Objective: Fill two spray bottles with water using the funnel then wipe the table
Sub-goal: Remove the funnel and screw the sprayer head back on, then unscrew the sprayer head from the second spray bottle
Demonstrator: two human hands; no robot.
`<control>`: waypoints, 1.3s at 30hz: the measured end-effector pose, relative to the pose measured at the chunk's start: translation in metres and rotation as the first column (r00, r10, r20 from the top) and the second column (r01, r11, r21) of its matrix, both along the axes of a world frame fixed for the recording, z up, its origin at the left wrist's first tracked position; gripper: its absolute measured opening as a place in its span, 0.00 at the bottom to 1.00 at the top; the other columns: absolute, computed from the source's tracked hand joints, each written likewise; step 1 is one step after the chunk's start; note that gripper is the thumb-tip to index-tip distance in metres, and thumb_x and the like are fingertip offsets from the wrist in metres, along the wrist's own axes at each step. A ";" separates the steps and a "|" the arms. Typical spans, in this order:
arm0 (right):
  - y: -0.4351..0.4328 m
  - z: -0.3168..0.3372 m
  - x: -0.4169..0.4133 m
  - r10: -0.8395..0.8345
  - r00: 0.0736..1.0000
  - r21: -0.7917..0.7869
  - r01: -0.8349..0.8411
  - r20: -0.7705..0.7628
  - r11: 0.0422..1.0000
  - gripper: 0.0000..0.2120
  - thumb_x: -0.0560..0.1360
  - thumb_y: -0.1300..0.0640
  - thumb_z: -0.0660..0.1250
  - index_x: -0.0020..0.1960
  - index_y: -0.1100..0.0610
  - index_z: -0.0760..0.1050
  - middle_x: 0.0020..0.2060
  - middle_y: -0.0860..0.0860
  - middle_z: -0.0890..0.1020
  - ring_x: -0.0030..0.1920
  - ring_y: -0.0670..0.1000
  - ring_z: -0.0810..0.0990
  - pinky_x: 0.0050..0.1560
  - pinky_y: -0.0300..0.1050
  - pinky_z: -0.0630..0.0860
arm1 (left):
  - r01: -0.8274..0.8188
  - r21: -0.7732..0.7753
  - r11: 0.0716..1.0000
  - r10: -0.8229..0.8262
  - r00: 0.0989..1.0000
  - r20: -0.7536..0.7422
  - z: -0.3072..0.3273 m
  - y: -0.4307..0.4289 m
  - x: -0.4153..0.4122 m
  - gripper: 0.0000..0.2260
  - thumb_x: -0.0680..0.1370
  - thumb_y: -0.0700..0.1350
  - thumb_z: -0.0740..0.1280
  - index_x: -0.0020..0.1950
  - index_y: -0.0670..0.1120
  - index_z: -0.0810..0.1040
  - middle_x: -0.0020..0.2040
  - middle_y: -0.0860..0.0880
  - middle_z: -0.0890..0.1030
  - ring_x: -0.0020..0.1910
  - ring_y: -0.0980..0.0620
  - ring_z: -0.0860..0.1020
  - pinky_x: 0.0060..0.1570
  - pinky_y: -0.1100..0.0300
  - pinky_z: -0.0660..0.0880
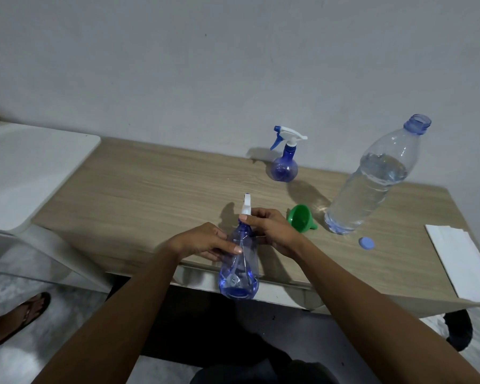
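Here the left hand (205, 241) grasps the body of a blue spray bottle (239, 273) and the right hand (272, 231) pinches its neck, with the bottle's base out past the table's (150, 189) front edge. The green funnel (299, 217) lies on its side just right of that hand, near the uncapped water bottle (372, 184). The second spray bottle (284, 162) stands back by the wall, and a wide stretch of wood lies left of the hands.
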State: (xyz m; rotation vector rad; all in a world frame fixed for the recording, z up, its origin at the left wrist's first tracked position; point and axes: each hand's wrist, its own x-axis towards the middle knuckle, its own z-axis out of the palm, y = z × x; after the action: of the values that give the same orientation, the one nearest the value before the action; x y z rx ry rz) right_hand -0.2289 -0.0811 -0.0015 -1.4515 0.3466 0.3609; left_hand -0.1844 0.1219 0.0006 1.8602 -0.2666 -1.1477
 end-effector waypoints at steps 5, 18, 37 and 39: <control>-0.003 -0.004 0.000 -0.008 1.000 -0.053 0.008 -0.002 0.999 0.22 0.74 0.53 0.76 0.60 0.67 0.78 0.42 0.56 0.83 0.35 0.49 0.81 0.38 0.43 0.77 | 0.014 0.005 1.000 -0.013 1.000 -0.008 -0.002 -0.003 0.000 0.20 0.72 0.49 0.78 0.58 0.38 0.83 0.51 0.43 0.87 0.53 0.49 0.86 0.56 0.58 0.81; -0.017 0.043 0.032 -0.012 0.985 0.078 -0.002 0.173 0.997 0.09 0.77 0.63 0.71 0.56 0.56 0.81 0.42 0.50 0.85 0.45 0.52 0.84 0.50 0.48 0.81 | -0.035 -0.131 0.991 0.038 0.999 0.021 0.019 -0.014 0.037 0.16 0.73 0.47 0.77 0.61 0.48 0.84 0.56 0.46 0.86 0.55 0.51 0.83 0.64 0.54 0.75; -0.085 0.033 0.132 -0.624 0.682 -0.189 0.719 0.383 0.669 0.10 0.74 0.61 0.75 0.53 0.54 0.81 0.48 0.48 0.84 0.44 0.50 0.83 0.50 0.47 0.81 | -0.470 -0.232 0.852 0.508 0.628 0.590 0.025 -0.132 0.137 0.14 0.65 0.50 0.82 0.44 0.51 0.80 0.39 0.56 0.82 0.39 0.56 0.81 0.38 0.63 0.74; -0.096 0.025 0.138 -0.632 0.687 -0.309 0.726 0.359 0.614 0.15 0.74 0.58 0.75 0.59 0.52 0.78 0.52 0.47 0.81 0.47 0.50 0.82 0.53 0.49 0.81 | -0.503 -0.252 0.826 0.538 0.574 0.617 0.015 -0.141 0.145 0.14 0.65 0.51 0.82 0.44 0.50 0.81 0.40 0.54 0.83 0.39 0.54 0.82 0.39 0.61 0.76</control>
State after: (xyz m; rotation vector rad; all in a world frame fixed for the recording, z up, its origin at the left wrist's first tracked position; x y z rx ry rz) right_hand -0.0910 -0.1771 0.0234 -1.6417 0.8145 -0.5462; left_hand -0.0392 -0.0195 0.0152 2.0493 -0.1132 -0.0205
